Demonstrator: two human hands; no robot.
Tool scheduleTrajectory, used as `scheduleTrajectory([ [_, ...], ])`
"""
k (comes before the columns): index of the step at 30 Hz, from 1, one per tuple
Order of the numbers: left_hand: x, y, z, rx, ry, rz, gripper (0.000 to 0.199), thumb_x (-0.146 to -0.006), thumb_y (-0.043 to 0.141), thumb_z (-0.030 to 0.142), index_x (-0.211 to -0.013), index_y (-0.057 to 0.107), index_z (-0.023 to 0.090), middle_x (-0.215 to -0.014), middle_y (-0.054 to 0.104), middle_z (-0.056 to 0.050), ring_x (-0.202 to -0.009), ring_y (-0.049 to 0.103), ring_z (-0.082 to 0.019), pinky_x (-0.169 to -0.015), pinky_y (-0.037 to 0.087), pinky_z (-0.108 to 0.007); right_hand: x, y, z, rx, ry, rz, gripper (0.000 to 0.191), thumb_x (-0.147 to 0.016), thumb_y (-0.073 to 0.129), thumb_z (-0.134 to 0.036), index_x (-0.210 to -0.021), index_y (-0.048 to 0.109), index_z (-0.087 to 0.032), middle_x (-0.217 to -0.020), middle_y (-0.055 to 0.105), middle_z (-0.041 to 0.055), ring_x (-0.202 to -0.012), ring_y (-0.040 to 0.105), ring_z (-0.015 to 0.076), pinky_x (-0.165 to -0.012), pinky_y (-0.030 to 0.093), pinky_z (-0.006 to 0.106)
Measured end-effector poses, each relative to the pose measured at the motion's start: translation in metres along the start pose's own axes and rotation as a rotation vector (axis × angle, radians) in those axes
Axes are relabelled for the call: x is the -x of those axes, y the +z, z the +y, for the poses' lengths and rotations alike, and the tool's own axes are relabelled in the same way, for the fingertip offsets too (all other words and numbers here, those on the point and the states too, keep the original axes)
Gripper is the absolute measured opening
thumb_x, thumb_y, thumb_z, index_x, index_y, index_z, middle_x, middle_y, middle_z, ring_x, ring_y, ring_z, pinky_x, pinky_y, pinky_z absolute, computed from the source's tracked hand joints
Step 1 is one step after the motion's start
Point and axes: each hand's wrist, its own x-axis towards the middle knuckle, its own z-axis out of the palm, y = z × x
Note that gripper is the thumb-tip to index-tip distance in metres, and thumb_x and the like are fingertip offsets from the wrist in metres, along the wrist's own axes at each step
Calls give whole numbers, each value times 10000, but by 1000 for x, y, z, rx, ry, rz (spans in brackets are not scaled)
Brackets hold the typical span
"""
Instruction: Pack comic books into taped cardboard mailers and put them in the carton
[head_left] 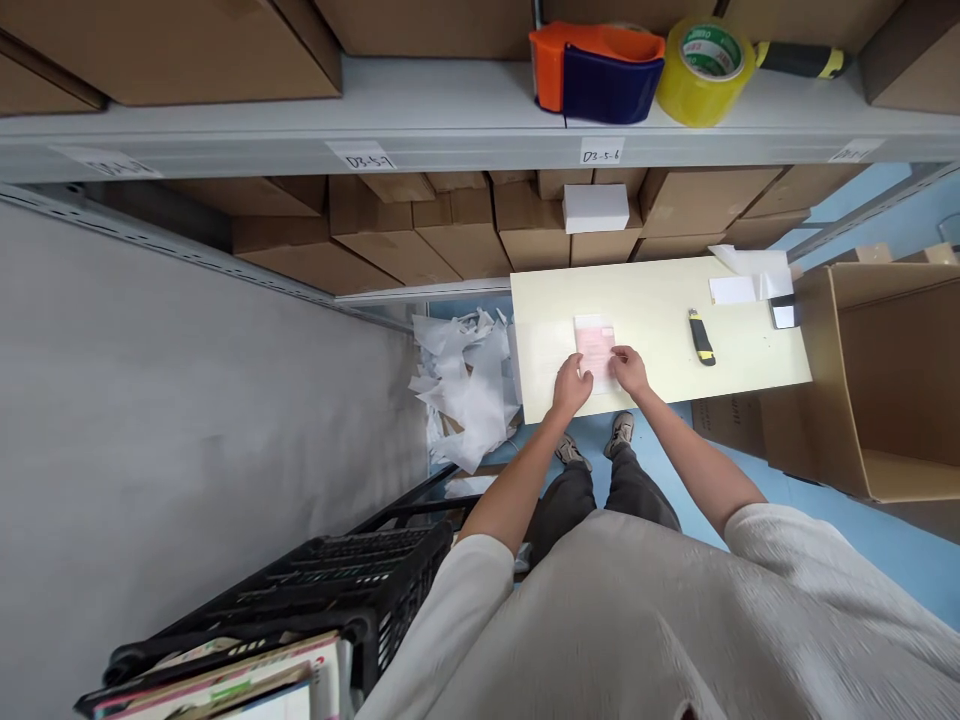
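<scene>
A flat pink printed slip (596,345) with a white strip along its far edge lies on the cream tabletop (652,300). My left hand (573,385) is at its near left side, thumb and fingers curled at the edge. On the opposite side, my right hand (628,370) pinches the right edge. Whether the slip is a single sheet or covers a thin white packet, I cannot tell. To the right of my right hand lies a black-and-yellow utility knife (702,338).
White papers (733,290) and a phone-like dark object (784,311) lie at the table's right end, beside an open cardboard box (847,380). Crumpled white paper (472,390) is heaped left. Overhead, a shelf (465,100) holds a tape dispenser (611,85) and yellow tape (701,95). A black crate (405,570) stands lower left.
</scene>
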Motion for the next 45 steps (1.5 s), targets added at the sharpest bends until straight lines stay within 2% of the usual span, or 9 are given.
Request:
scheduleTrajectory([
  [5, -13, 31, 17, 17, 19, 9, 456, -958, 610, 158, -1411, 636, 205, -1481, 693, -147, -1409, 642, -312, -1217, 515, -486, -21, -31, 5, 17, -5, -5, 418, -791, 555, -307, -1157, 709, -178, -1274, 755, 149, -1117, 708, 275, -1072, 572, 470],
  [12, -36, 74, 44, 9, 35, 12, 427, -955, 613, 147, -1375, 657, 214, -1444, 708, -132, -1361, 663, -301, -1194, 531, -484, -53, -76, 14, 59, -28, -28, 429, -808, 538, -318, -1172, 706, -166, -1281, 744, 162, -1114, 696, 281, -1071, 569, 485],
  [19, -54, 97, 59, -62, 86, 28, 406, -926, 625, 126, -1322, 671, 201, -1398, 701, -144, -1357, 646, -310, -1208, 510, -493, -69, -108, 22, 109, -79, -68, 395, -854, 538, -325, -1175, 717, -181, -1310, 732, 166, -1128, 696, 284, -1073, 566, 483],
  [26, -62, 107, 62, -95, 95, 47, 413, -899, 627, 129, -1302, 675, 206, -1378, 685, -153, -1391, 605, -331, -1226, 485, -530, -76, -134, 28, 176, -154, -113, 354, -911, 513, -291, -1184, 713, -190, -1273, 745, 144, -1091, 709, 273, -1027, 575, 448],
  [30, -62, 110, 63, -67, 83, 16, 409, -905, 628, 147, -1307, 667, 211, -1368, 680, -150, -1325, 643, -317, -1193, 512, -521, -77, -157, 35, 361, -202, 5, 345, -934, 550, -315, -1225, 677, -178, -1260, 693, 174, -1079, 666, 303, -1000, 556, 468],
  [33, -63, 112, 67, -52, 85, -34, 414, -907, 644, 170, -1319, 663, 209, -1384, 668, -155, -1314, 651, -314, -1187, 514, -516, -77, -170, 41, 544, -138, 123, 433, -908, 638, -368, -1301, 614, -186, -1316, 631, 189, -1191, 586, 360, -1028, 505, 513],
  [36, -63, 114, 69, -66, 98, -54, 427, -891, 667, 184, -1317, 667, 203, -1416, 653, -163, -1407, 594, -332, -1230, 474, -528, -77, -175, 47, 627, -56, 150, 559, -880, 694, -380, -1384, 536, -196, -1373, 586, 190, -1252, 534, 377, -1051, 470, 522],
  [40, -62, 110, 69, -44, 119, -82, 448, -891, 658, 187, -1339, 664, 214, -1436, 659, -145, -1411, 602, -312, -1240, 476, -511, -76, -176, 53, 606, -15, 101, 561, -882, 679, -337, -1402, 504, -220, -1374, 583, 169, -1239, 541, 352, -1029, 482, 481],
  [45, -58, 98, 69, -53, 103, -51, 423, -933, 567, 159, -1340, 666, 218, -1412, 686, -133, -1387, 629, -278, -1234, 491, -488, -72, -179, 44, 423, -50, 109, 549, -849, 646, -313, -1376, 579, -175, -1347, 628, 194, -1228, 596, 359, -1019, 535, 485],
])
